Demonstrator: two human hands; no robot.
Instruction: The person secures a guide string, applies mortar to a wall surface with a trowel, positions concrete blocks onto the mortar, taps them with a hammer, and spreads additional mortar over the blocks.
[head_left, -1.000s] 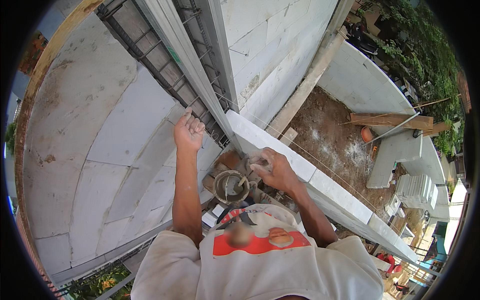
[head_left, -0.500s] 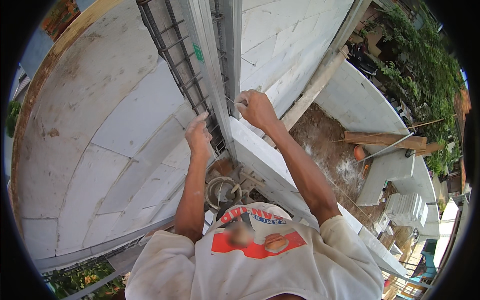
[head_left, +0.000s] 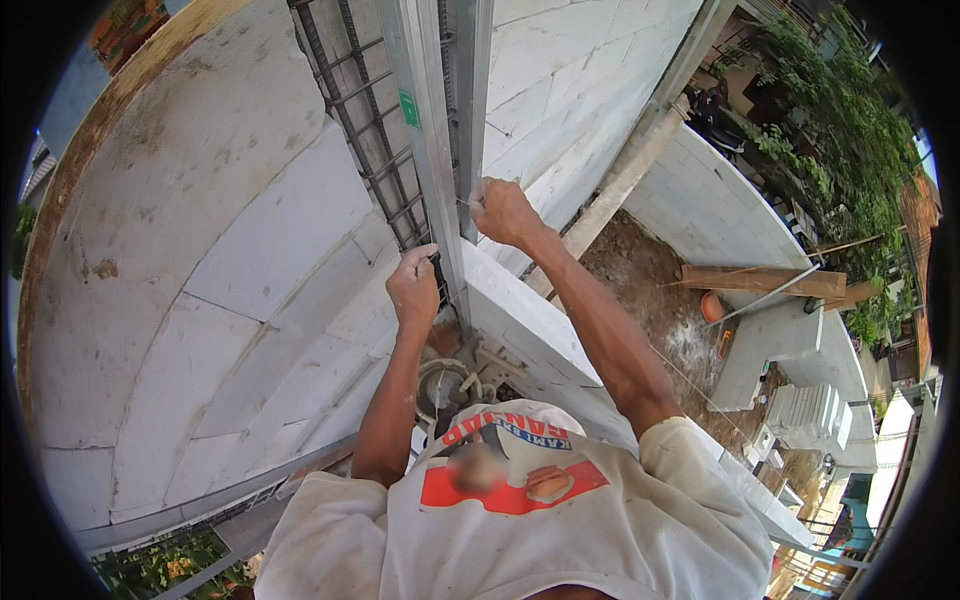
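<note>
Two upright silver metal channels (head_left: 425,130) stand together, one with a green sticker. Left of them runs a cage of steel reinforcing bars (head_left: 370,120). My left hand (head_left: 413,288) is closed at the lower part of the cage, against the left channel; its fingertips are partly hidden, and what they grip does not show. On the other side, my right hand (head_left: 506,213) is closed in a pinch beside the right channel. A thin string or wire (head_left: 464,202) runs from its fingers toward the channels.
White block walls rise at left (head_left: 280,220) and right (head_left: 570,80); a low one (head_left: 525,310) runs below my right arm. A round bucket (head_left: 440,388) sits below. At right lie a wooden plank (head_left: 765,281), an orange bucket (head_left: 712,306) and stacked white blocks (head_left: 808,418).
My left hand has moved right and slightly down, from beside the bars to against the channel, its fingers now curled in. The right hand stays pinched in nearly the same place.
</note>
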